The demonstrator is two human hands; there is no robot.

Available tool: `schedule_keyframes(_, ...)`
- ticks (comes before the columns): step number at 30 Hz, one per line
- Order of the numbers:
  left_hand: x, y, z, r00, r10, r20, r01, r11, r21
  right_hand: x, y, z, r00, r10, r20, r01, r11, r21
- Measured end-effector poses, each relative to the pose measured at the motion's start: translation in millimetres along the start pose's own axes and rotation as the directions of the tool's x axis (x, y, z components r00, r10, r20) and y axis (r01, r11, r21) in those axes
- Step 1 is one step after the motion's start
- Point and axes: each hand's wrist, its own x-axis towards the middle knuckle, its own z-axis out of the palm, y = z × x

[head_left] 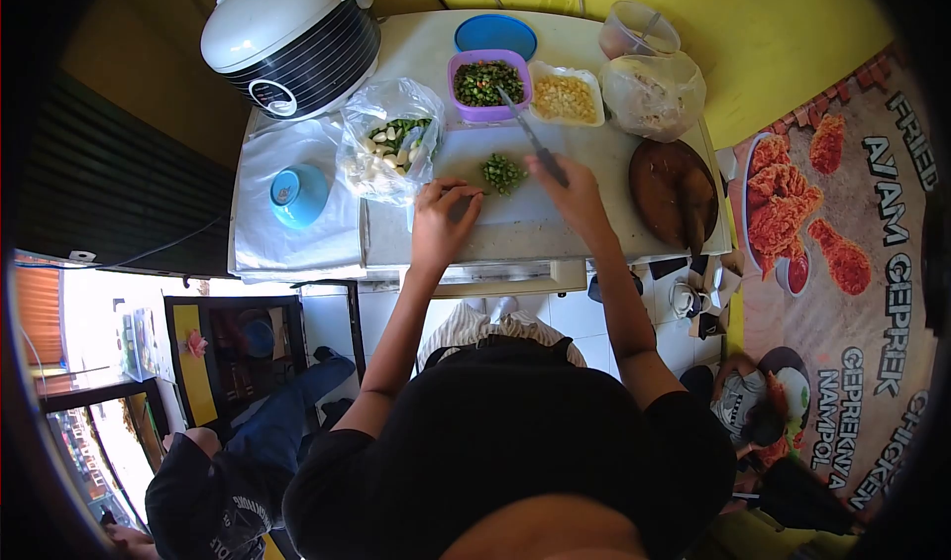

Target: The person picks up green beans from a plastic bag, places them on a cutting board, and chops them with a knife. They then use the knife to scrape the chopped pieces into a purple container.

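My right hand (573, 196) grips a knife (540, 149) by its dark handle. The blade points up and left, its tip over the purple container (490, 112) of chopped green and red chillies (483, 85). My left hand (443, 221) rests at the left part of the white cutting board (475, 144), fingers bent and drawn together with the thumb; whatever is between them is too small to make out. Between my hands lies a small heap of chopped green pieces (503, 174). Left of the board, a clear plastic bag (396, 114) holds garlic cloves and green chillies.
A white tub (567, 96) of chopped pale pieces stands beside the purple one, with a blue lid (495, 35) behind. A stone mortar (659, 189) with pestle and a tied plastic bag (654, 95) are right. A rice cooker (292, 45) and blue bowl (299, 196) are left. People sit nearby.
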Motion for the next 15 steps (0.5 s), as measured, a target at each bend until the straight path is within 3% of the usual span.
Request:
schedule_keyframes(5, 1, 2, -3, 1.0, 0.009, 0.01, -0.009, 1.0, 0.012, -2, 8, -50, 0.984, 0.175, -0.019, -0.176, 0.981, -0.079)
schedule_keyframes(12, 2, 1, -1, 1.0, 0.006, -0.003, -0.006, 1.0, -0.004, -34, 33, -77, 0.958, 0.218, -0.185, -0.275, 0.881, -0.386)
schedule_keyframes(15, 2, 2, -1, 1.0, -0.009, 0.007, 0.009, 1.0, -0.005, -36, 28, -75, 0.937, 0.299, -0.182, -0.347, 0.858, -0.378)
